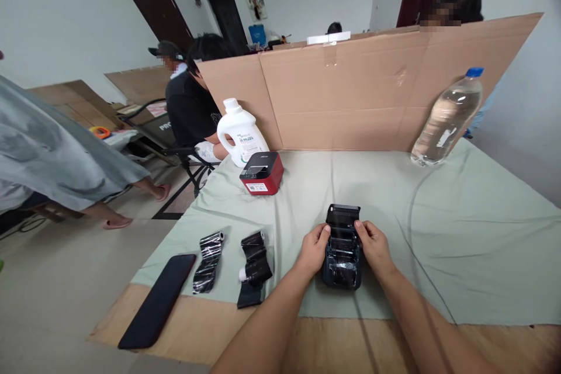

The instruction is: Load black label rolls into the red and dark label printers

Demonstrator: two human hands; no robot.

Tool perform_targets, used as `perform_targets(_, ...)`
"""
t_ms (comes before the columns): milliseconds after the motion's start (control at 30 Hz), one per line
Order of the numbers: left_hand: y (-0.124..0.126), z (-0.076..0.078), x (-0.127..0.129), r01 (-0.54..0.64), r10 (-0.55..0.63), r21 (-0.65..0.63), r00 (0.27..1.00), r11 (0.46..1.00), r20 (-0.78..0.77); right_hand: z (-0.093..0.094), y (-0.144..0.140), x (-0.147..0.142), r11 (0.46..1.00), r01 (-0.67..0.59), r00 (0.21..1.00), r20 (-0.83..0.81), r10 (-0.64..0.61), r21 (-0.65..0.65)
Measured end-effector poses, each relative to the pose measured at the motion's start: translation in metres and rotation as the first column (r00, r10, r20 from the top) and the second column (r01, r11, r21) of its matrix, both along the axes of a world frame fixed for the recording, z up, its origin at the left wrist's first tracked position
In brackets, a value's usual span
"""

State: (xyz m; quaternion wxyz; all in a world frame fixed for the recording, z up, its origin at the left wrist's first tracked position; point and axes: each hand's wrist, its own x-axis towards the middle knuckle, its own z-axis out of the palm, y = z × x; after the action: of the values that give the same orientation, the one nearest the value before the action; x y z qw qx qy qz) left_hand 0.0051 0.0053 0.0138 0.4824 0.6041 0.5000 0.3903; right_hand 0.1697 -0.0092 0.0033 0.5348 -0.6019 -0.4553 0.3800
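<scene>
Item, in my head view: one black machine (342,257), lying on the table toward the near side, right of the middle, directly between the two hands. Its lid (344,215) is raised at the far end; the inside shows dark and shiny, details too small for me to tell.

Item: left hand (314,247), bare, closed on the machine's left side, thumb up by the lid end. Item: right hand (373,245), bare, closed on the right side in like manner. The fingers underneath are hidden from me.

Item: two rolls of black film, left of the hands, well apart from the machine. The left roll (208,263) is partly unwound and glossy; the right roll (256,263) is likewise loose, with a white end showing.

Item: one long dark pad (156,302), leftmost, across the edge of the pale green cloth (447,234) and onto bare wood (363,342).

Item: one red box (265,178) with a black top and white label, farther back; just behind it, one white jug (241,134).

Item: one clear bottle (449,120), blue cap, at the far right before the cardboard (346,99).
</scene>
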Motion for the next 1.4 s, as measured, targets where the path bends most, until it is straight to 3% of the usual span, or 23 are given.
perform_targets(100, 0.004, 0.002, -0.004, -0.024, 0.042, 0.073, 0.964, 0.997, -0.263, -0.007, 0.003, 0.001, 1.0, 0.003, 0.979, 0.203, 0.001, -0.018)
perform_targets(200, 0.008, 0.001, -0.006, -0.022, 0.071, 0.12, 0.905, 0.992, -0.419, -0.01, 0.006, 0.002, 0.999, -0.001, 0.921, 0.389, 0.022, -0.054)
perform_targets(333, 0.008, 0.0, -0.006, -0.077, 0.134, 0.151, 0.901, 0.985, -0.412, -0.011, 0.007, 0.0, 0.997, 0.007, 0.868, 0.495, 0.03, -0.074)
perform_targets(433, 0.003, 0.006, -0.004, -0.151, 0.248, 0.282, 0.903, 0.948, -0.35, -0.01, 0.007, 0.0, 0.997, 0.017, 0.849, 0.527, 0.022, -0.07)
perform_targets(533, -0.005, 0.018, -0.001, -0.068, 0.256, 0.444, 0.889, 0.893, -0.38, -0.011, 0.007, 0.0, 0.998, 0.017, 0.84, 0.543, 0.02, -0.063)
perform_targets(600, -0.009, 0.026, 0.001, 0.049, 0.19, 0.457, 0.866, 0.888, -0.462, -0.011, 0.008, 0.0, 0.998, 0.023, 0.834, 0.551, 0.015, -0.062)
perform_targets(700, -0.008, 0.036, 0.006, 0.23, 0.065, 0.345, 0.741, 0.91, -0.668, -0.012, 0.008, 0.0, 0.997, 0.034, 0.832, 0.555, 0.009, -0.067)
perform_targets(800, -0.002, 0.046, 0.013, 0.354, -0.029, 0.19, 0.529, 0.916, -0.848, -0.012, 0.009, 0.0, 0.996, 0.035, 0.832, 0.555, 0.014, -0.077)
perform_targets(933, 0.005, 0.062, 0.027, 0.475, -0.118, 0.021, 0.26, 0.88, -0.958, -0.011, 0.008, 0.0, 0.997, 0.025, 0.835, 0.55, 0.02, -0.074)
perform_targets(1000, 0.007, 0.067, 0.032, 0.484, -0.143, -0.03, 0.199, 0.875, -0.97, -0.011, 0.008, 0.001, 0.997, 0.022, 0.837, 0.547, 0.021, -0.071)
perform_targets(1100, 0.009, 0.067, 0.033, 0.458, -0.146, -0.025, 0.23, 0.889, -0.962, -0.01, 0.008, 0.001, 0.998, 0.02, 0.834, 0.551, 0.019, -0.066)
perform_targets(1267, 0.013, 0.056, 0.024, 0.42, -0.11, 0.077, 0.403, 0.904, -0.909, -0.007, 0.007, 0.001, 0.997, 0.021, 0.833, 0.552, 0.022, -0.071)
perform_targets(1400, 0.015, 0.057, 0.019, 0.379, -0.111, 0.139, 0.566, 0.915, -0.817, -0.006, 0.007, 0.001, 0.997, 0.024, 0.836, 0.548, 0.018, -0.07)
